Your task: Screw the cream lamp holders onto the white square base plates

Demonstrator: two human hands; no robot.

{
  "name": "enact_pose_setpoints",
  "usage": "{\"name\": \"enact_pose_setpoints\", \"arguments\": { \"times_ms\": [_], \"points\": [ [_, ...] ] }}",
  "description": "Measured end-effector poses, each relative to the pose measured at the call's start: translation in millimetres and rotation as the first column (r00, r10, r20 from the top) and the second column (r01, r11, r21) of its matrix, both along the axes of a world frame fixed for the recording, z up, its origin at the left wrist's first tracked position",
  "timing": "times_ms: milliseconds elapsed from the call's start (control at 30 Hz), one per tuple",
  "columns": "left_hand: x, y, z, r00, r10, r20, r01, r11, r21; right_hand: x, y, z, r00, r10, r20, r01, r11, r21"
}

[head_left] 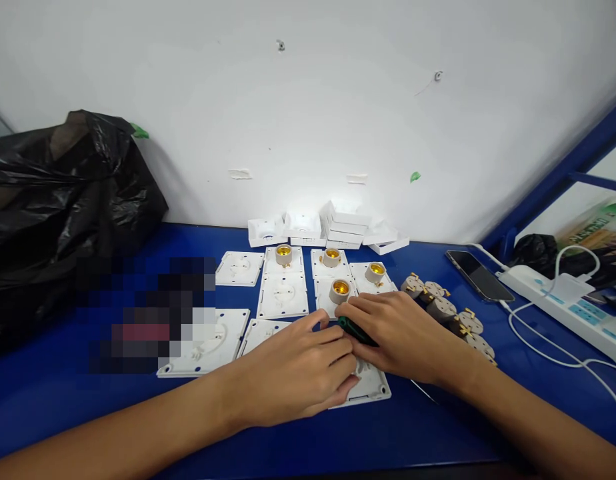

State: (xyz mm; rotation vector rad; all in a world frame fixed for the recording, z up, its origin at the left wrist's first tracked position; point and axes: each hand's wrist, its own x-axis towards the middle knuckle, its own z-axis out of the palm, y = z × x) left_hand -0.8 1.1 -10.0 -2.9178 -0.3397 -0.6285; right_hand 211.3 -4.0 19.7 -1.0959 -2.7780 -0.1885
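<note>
My right hand is wrapped around a screwdriver with a dark green handle. Its thin shaft points down to the right, out from under the palm. My left hand is curled against the right one, over a white square plate at the near side. The fingertips meet there, and whatever is between them is hidden. Just beyond my hands, a round lamp socket with a gold threaded inside sits on another white plate. Several more plates lie around, some bearing a socket.
Grey round socket parts with brass contacts lie right of my right hand. White box frames are stacked against the wall. A phone, a power strip and white cables lie far right. A black plastic bag stands left.
</note>
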Motion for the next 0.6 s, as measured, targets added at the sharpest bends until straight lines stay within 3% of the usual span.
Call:
{"name": "enact_pose_setpoints", "arguments": {
  "times_ms": [367,467,600],
  "points": [
    [-1,3,-3.7,1.0,0.019,0.014,-0.019,0.999,-0.041,0,-3,-3.8,0.999,0.038,0.016,-0.038,0.999,0.021],
    [-1,5,-1.4,1.0,0.016,0.017,-0.016,1.0,0.016,-1,-1,-7.3,1.0,0.028,-0.01,-0.027,1.0,0.007],
    [4,-20,4.7,0.998,-0.036,-0.052,0.041,0.994,0.101,-1,0,-12.1,0.998,0.026,-0.061,-0.029,0.998,-0.053]
  ]
}}
